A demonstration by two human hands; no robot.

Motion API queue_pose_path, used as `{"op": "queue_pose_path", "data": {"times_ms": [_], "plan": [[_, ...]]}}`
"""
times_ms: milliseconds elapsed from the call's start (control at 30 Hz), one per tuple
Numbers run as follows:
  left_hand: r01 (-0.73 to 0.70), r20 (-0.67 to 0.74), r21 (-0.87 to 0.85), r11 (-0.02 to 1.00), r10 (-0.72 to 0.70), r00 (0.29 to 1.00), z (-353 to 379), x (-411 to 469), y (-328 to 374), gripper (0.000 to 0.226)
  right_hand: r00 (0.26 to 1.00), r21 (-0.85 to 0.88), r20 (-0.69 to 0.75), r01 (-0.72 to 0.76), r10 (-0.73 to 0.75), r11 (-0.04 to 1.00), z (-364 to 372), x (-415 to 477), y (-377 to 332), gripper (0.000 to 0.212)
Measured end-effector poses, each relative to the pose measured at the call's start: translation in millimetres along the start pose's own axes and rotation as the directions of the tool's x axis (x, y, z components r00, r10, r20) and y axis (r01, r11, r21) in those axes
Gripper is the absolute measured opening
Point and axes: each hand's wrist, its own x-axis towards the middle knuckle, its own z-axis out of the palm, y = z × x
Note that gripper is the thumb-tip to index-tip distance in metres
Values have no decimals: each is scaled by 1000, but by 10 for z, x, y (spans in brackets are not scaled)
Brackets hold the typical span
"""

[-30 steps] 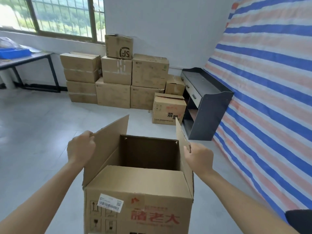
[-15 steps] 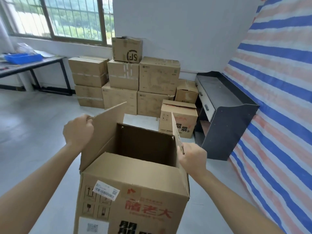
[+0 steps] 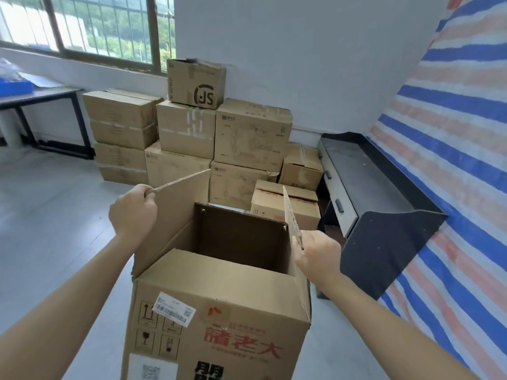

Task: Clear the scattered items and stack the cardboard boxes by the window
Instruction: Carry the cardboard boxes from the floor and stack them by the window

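Note:
An open cardboard box [image 3: 219, 311] with red and black print and a white label hangs in front of me, carried by its side flaps. My left hand [image 3: 133, 212] grips the left flap near its top edge. My right hand [image 3: 315, 252] pinches the upright right flap. The box's inside looks dark and I cannot see its bottom. Ahead, a stack of cardboard boxes [image 3: 192, 138] stands against the wall under the window [image 3: 90, 26], with an SF-marked box [image 3: 196, 83] on top and a smaller box [image 3: 285, 207] in front.
A dark cabinet with drawers [image 3: 378, 193] lies along the right, beside a blue, white and orange striped tarp [image 3: 452, 160]. A black-legged table [image 3: 41, 97] with a blue tray [image 3: 13, 86] stands at the left. Grey floor [image 3: 49, 215] spreads to the left.
The stack of boxes and the cabinet have grown larger and nearer. Both hands keep their hold on the flaps, and the carried box sits a little lower in view.

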Motion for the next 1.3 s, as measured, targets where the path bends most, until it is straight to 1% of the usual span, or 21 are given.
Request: {"op": "queue_pose_path", "data": {"times_ms": [167, 267, 367, 433, 500, 567, 600, 667, 700, 767, 867, 933, 1100, 1200, 1267, 1300], "plan": [[-25, 28, -55, 998, 27, 999, 928, 695, 425, 27, 995, 13, -30, -99, 99, 995, 516, 332, 742, 69], [-4, 30, -91, 996, 7, 1000, 1396, 962, 702, 26, 991, -5, -50, -125, 125, 992, 821, 454, 1149, 68], [-41, -11, -128, 991, 39, 999, 1816, 1285, 1035, 25, 987, 4, -68, -144, 144, 990, 1206, 682, 1633, 67], [-68, -54, -121, 990, 62, 997, 2077, 1512, 1249, 24, 984, 18, -81, -158, 159, 987, 1456, 859, 1975, 65], [-102, -108, -122, 987, 89, 990, 2337, 1748, 1487, 24, 983, 9, -75, -167, 168, 986, 1671, 1038, 2285, 55], [-144, -166, -126, 981, 123, 978, 2603, 1980, 1736, 23, 984, 0, -74, -165, 164, 986, 1903, 1233, 2616, 41], [-152, -189, -125, 981, 127, 974, 2717, 2070, 1835, 22, 985, 18, -66, -159, 159, 987, 2017, 1332, 2781, 41], [-172, -257, -139, 975, 132, 957, 2934, 2268, 2010, 22, 984, 34, -114, -135, 138, 990, 2247, 1566, 3086, 49], [-179, -286, -147, 973, 131, 949, 3034, 2369, 2080, 22, 983, 47, -121, -136, 140, 990, 2360, 1700, 3234, 49], [-191, -338, -149, 970, 131, 932, 3211, 2574, 2167, 22, 986, 63, -108, -124, 130, 990, 2578, 1952, 3467, 45], [-220, -417, -154, 963, 139, 898, 3486, 2886, 2231, 22, 986, 49, -146, -69, 75, 996, 2903, 2333, 3750, 38], [-238, -452, -174, 956, 137, 882, 3689, 3085, 2271, 22, 989, 58, -140, -44, 51, 997, 3135, 2570, 3921, 35], [-251, -462, -212, 944, 130, 877, 4160, 3610, 2347, 24, 990, 53, -144, -2, 10, 999, 3712, 3041, 4247, 35], [-306, -486, -216, 927, 169, 857, 4364, 3933, 2473, 23, 983, 40, -182, 1, 6, 999, 4011, 3264, 4454, 35], [-307, -471, -216, 927, 177, 864, 4527, 4076, 2540, 23, 990, 73, -140, -10, 21, 997, 4156, 3366, 4627, 34], [-313, -476, -221, 923, 178, 861, 4604, 4126, 2576, 23, 990, 74, -140, -7, 17, 997, 4224, 3399, 4705, 34]]}}
